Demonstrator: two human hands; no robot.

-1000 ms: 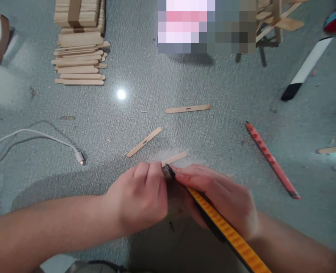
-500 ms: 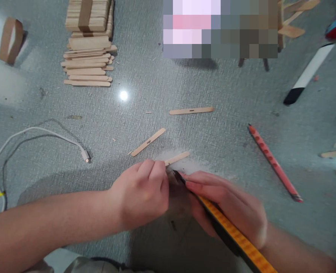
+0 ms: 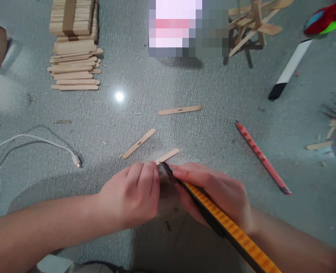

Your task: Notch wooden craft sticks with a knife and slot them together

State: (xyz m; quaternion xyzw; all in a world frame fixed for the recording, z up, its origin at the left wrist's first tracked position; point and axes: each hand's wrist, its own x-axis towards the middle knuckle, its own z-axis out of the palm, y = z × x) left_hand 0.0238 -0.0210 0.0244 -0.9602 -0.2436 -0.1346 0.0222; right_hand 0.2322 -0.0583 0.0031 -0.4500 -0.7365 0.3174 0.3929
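My left hand (image 3: 132, 191) is closed on the near end of a small wooden stick (image 3: 169, 155), pressing it to the grey table. In my right hand (image 3: 217, 189) is a yellow and black utility knife (image 3: 227, 223), gripped near its front. The dark blade tip touches the stick just beside my left fingers. Beyond my hands lie a second stick (image 3: 139, 143) with a small cut in its middle, set at a slant, and a third stick (image 3: 180, 110) with a short slot. The left fingertips are hidden.
Stacked wooden sticks (image 3: 75, 66) lie at the upper left. A white cable (image 3: 39, 139) curves at the left, a red pencil (image 3: 261, 155) lies at the right. Farther back are a white and black pen (image 3: 291, 68) and a wooden stick structure (image 3: 257, 26).
The knife tip has moved up onto the stick, where before it was just below it. The whole view has shifted, so the table items appear farther left.
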